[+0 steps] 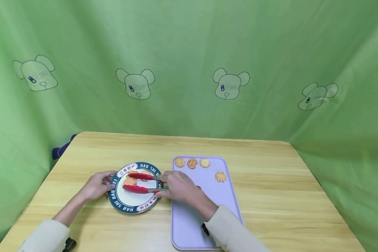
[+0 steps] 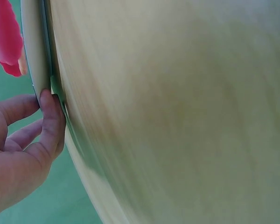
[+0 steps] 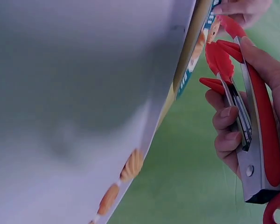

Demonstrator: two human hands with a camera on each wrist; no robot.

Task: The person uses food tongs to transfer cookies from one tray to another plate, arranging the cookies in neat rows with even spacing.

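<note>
My left hand [image 1: 96, 185] pinches the left rim of a round plate [image 1: 118, 202] with a dark teal, lettered border and white middle. In the left wrist view, the plate's edge [image 2: 36, 56] sits between thumb and fingers. My right hand [image 1: 180, 186] grips metal tongs [image 1: 138, 189] with red handles and red tips, seen closely in the right wrist view [image 3: 266, 135]. The tips are spread apart over the plate. A cookie [image 1: 130, 182] lies between them, and another cookie [image 1: 146, 173] sits to its right. Whether the tips touch a cookie, I cannot tell.
Right of the plate lies a lilac tray [image 1: 189, 224] under my right forearm. Along its far edge are a swirl cookie [image 1: 179, 162], a pretzel-shaped cookie [image 1: 192, 163] and a round cookie [image 1: 204, 163]. A flower-shaped cookie [image 1: 221, 176] lies nearer its right side. Green curtains [image 1: 189, 115] surround the wooden table [image 1: 271, 196].
</note>
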